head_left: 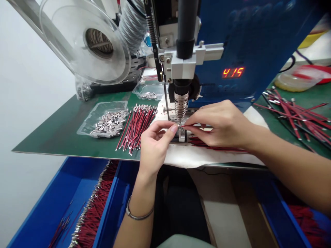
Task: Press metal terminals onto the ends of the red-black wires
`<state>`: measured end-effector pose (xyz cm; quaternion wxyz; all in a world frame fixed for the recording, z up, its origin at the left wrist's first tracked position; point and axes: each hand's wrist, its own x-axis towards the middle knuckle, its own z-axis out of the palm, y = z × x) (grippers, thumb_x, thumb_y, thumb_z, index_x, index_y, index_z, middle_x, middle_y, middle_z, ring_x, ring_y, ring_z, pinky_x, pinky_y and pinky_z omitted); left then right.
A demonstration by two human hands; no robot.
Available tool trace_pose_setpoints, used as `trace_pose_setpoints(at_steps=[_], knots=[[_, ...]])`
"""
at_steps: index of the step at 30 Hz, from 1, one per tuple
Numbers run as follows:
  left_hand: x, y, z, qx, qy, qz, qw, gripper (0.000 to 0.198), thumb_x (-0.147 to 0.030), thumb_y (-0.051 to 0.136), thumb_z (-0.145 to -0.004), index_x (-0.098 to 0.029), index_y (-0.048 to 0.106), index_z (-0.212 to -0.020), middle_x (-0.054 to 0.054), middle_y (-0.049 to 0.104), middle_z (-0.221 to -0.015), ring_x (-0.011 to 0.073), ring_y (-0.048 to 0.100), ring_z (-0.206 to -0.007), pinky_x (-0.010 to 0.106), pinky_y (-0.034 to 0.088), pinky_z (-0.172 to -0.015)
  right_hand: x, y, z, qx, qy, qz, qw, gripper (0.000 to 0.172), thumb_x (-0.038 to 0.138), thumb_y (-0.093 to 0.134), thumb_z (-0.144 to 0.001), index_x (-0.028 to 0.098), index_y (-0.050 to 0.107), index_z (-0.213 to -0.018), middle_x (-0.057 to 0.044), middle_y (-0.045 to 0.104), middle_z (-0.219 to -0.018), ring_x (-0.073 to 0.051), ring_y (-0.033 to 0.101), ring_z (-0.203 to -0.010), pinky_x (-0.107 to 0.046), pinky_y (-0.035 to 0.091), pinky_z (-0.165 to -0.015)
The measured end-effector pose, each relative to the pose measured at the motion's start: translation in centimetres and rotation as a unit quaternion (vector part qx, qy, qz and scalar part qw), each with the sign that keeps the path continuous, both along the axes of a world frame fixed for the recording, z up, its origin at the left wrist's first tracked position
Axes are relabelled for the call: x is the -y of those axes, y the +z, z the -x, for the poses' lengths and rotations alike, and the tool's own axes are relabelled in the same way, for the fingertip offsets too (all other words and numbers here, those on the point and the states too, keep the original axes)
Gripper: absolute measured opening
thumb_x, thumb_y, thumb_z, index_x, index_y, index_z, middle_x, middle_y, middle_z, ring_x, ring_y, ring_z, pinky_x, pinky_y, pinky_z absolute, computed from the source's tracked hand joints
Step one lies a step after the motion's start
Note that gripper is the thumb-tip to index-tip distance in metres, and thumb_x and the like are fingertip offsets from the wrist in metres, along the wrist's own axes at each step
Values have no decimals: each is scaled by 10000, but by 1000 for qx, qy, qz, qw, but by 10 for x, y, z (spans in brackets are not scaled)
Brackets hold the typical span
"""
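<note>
Under the coiled metal tip [180, 103] of a soldering machine, my two hands meet with their fingertips almost touching. My right hand [223, 122] pinches a thin red wire [182, 126] between thumb and forefinger. The fingers of my left hand [156, 140] are pinched together at the wire's end; whatever they hold is too small to make out. A small metal holder [182, 135] stands just below the fingertips. Beneath my right hand lie more red and black wires [219, 148], partly covered by it.
Left of my hands are a bundle of red and black wires [138, 127] and a clear tray [84, 129] of small metal cylinders. A blue machine housing [219, 41] with lit red digits stands behind. Loose wires [294, 113] lie at right. Blue bins [59, 186] sit below the table.
</note>
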<state>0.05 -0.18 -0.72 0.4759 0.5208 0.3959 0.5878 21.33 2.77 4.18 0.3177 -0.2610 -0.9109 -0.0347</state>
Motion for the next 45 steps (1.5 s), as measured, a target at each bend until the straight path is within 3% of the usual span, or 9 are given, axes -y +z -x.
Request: trace_pose_setpoints(at_steps=[12,21,29,36,45], knots=[[1,1,-2,9,4,11,1000,221,-391,906,-874,-203,790,-898,15,747,-854,77,580,-641,210,444,-561,-3,-2,-3,3,9,25,1000,167,231,609,-1050,216,739,-946,-24,789,-786,-173,686,-651,-316,448,-597],[-1,1,-4,-33,26,15,999,283,-441,881,-877,-190,755,-914,12,729,-858,54,420,-515,222,328,-459,-5,2,-5,56,11,66,996,224,221,578,-1024,184,749,-886,-4,688,-655,-138,530,-549,-295,343,-571],[2,4,-5,-31,23,25,999,176,-336,853,-893,-190,757,-911,0,722,-851,31,352,-473,216,256,-422,-4,2,-4,34,-1,91,995,187,224,582,-1017,170,761,-1014,-16,714,-681,-144,576,-530,-301,348,-565],[2,4,-7,-47,35,28,998,182,-338,842,-893,-179,757,-914,18,734,-863,32,352,-471,211,237,-408,-3,3,-2,17,-8,134,991,135,214,616,-976,232,745,-941,-20,740,-714,-181,629,-572,-327,413,-589],[2,3,-7,-36,32,26,999,137,-311,814,-906,-199,740,-934,7,724,-881,39,357,-469,224,251,-411,-2,-2,-2,25,-24,106,994,157,241,619,-1005,225,773,-983,-37,785,-775,-199,690,-639,-334,422,-605]])
